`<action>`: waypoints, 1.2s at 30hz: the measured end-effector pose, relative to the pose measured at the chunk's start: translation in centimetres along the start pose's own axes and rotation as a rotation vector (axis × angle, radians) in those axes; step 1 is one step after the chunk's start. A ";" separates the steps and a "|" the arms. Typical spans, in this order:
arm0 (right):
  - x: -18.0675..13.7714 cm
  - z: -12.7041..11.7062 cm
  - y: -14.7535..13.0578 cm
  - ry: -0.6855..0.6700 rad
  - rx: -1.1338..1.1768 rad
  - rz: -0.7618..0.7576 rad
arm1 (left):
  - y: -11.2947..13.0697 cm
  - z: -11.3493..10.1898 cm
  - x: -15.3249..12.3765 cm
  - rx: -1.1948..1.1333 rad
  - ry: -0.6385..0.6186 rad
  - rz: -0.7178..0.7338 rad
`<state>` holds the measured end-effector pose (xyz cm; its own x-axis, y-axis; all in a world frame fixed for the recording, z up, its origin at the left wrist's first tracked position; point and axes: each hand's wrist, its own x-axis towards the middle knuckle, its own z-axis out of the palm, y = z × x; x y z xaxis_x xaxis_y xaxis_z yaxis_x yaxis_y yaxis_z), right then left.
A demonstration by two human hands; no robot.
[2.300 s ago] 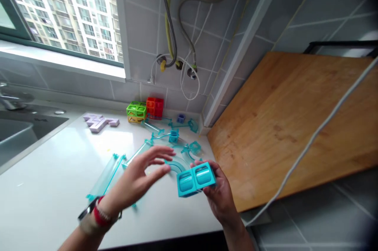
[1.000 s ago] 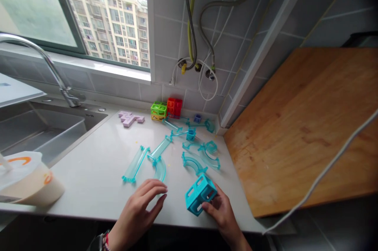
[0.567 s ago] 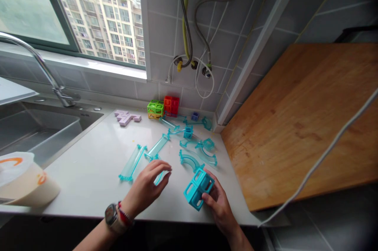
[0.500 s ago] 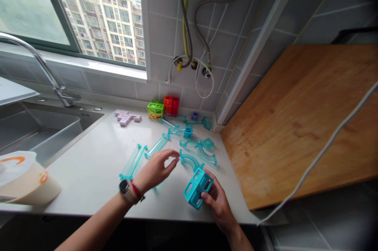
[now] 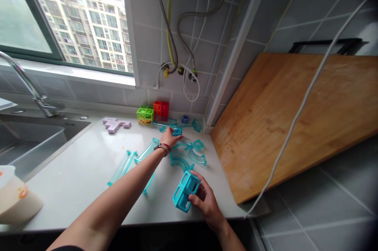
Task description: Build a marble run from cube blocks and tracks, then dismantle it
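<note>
My right hand (image 5: 206, 202) grips a teal double cube block (image 5: 185, 191) near the front edge of the white counter (image 5: 73, 172). My left hand (image 5: 169, 136) is stretched far out and its fingers close on a small teal cube piece (image 5: 177, 130) among clear teal track pieces. Curved tracks (image 5: 189, 155) lie between my two hands. Straight track pieces (image 5: 124, 163) lie left of my forearm.
Green (image 5: 145, 112) and red (image 5: 161, 108) cube blocks stand against the tiled wall, with a lilac flat piece (image 5: 114, 124) to their left. A sink (image 5: 26, 140) and tap are at left, a cup (image 5: 14, 199) at the front left. A wooden board (image 5: 292, 113) leans at right; a white cable (image 5: 295, 121) crosses it.
My left hand has reached from near the front curved track away to the small teal cube by the wall. My right hand keeps the double cube low at the counter's front.
</note>
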<state>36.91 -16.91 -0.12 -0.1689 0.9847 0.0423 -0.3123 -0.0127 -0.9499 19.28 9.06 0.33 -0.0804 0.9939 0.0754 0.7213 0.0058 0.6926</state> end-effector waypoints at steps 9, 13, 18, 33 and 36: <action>-0.2 -0.2 0.1 -0.031 0.035 -0.018 | 0.5 0.3 0.8 -0.019 0.076 0.045; -0.1 -0.3 0.3 -0.031 0.057 -0.019 | 0.6 -1.0 0.4 -0.045 0.014 0.091; -0.1 -0.4 0.3 -0.029 0.033 -0.025 | 1.3 -3.4 0.3 -0.135 -0.082 0.088; -0.2 0.9 -1.6 0.171 0.191 -0.053 | -2.0 -14.0 -23.4 -0.476 0.115 0.303; 0.1 2.3 -2.7 0.077 0.206 -0.037 | -3.2 -13.8 -26.7 -0.742 -0.085 0.146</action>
<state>35.61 -17.20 3.12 -0.0839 0.9955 0.0446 -0.5029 -0.0036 -0.8643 9.59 -19.01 5.97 0.0550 0.9842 0.1684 0.0663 -0.1718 0.9829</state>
